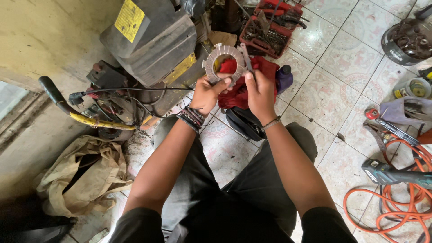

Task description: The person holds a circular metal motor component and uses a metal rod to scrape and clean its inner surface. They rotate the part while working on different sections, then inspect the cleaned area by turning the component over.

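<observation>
The floor is laid with pale square tiles bearing a faded reddish pattern, scuffed and dirty near the wall. A yellowish plastered wall runs along the left, stained towards its base. Soft, even daylight falls across the tiles without hard shadows.

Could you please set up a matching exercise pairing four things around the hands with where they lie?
Things:
1. slotted metal ring
2. red tool tray
3. orange hose
4. tan cloth bag

Places:
A. floor, lower left
B. coiled, lower right
C. held in the left hand
D. top, beyond the hands

Pairs: 1-C, 2-D, 3-B, 4-A
</observation>
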